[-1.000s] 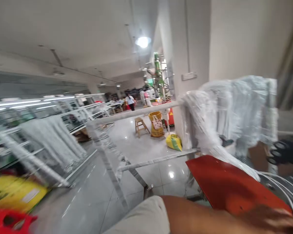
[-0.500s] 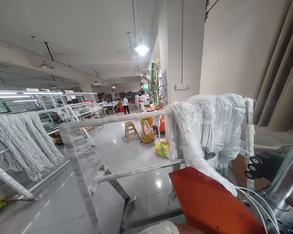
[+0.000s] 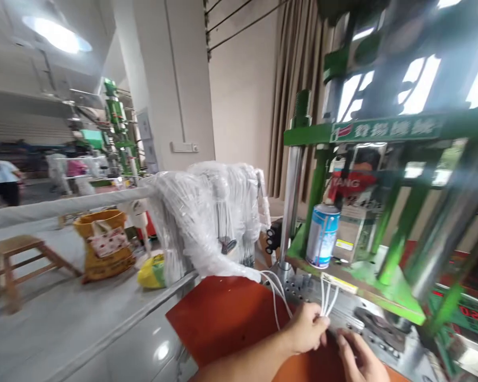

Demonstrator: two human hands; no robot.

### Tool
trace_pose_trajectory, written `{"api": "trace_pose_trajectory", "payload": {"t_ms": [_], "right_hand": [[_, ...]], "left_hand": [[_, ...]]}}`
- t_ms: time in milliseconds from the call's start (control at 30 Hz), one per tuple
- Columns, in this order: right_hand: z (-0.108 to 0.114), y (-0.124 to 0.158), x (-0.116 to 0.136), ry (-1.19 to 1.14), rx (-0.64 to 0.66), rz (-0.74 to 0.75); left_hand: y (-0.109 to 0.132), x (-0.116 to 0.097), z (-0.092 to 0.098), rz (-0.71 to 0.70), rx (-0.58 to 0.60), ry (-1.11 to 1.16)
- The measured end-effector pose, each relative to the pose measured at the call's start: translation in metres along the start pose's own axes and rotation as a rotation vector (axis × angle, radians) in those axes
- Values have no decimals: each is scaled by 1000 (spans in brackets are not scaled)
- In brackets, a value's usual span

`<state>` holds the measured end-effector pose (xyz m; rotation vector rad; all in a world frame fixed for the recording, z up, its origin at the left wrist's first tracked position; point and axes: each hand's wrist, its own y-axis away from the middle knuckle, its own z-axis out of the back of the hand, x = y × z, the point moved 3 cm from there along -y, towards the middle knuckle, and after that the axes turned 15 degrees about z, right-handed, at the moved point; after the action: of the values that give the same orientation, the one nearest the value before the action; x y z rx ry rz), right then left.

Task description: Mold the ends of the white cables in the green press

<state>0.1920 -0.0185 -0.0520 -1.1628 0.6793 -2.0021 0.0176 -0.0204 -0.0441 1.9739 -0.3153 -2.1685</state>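
Note:
My left hand (image 3: 308, 331) is closed in a pinch on several thin white cables (image 3: 326, 300) whose ends stick up from my fingers. The cables run back to a plastic-wrapped bundle of white cables (image 3: 207, 217) hung over a rail. My right hand (image 3: 358, 358) lies just right of the left hand, low over the grey metal machine bed (image 3: 366, 323), with its fingers stretched out and touching nothing I can make out. Both hands hover above an orange-red sheet (image 3: 227, 318).
A green press machine (image 3: 382, 159) stands right ahead, with a blue and white spray can (image 3: 322, 236) on its ledge. At left are a wrapped rail (image 3: 59, 207), a wooden stool (image 3: 16, 262), a yellow bag (image 3: 103, 249) and people far back.
My view has swung right from the workshop floor to the green machine. Both hands have come into view, the left one gripping white cables from the bundle.

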Motion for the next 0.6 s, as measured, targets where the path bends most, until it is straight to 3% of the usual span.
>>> {"api": "trace_pose_trajectory", "payload": {"t_ms": [100, 267, 600], "right_hand": [[-1, -6, 3, -62, 0, -138], [0, -9, 20, -185, -114, -251], [-2, -22, 18, -441, -269, -377]], "left_hand": [[-1, 1, -2, 17, 22, 10], [6, 0, 0, 32, 42, 29], [9, -2, 8, -26, 103, 15]]}}
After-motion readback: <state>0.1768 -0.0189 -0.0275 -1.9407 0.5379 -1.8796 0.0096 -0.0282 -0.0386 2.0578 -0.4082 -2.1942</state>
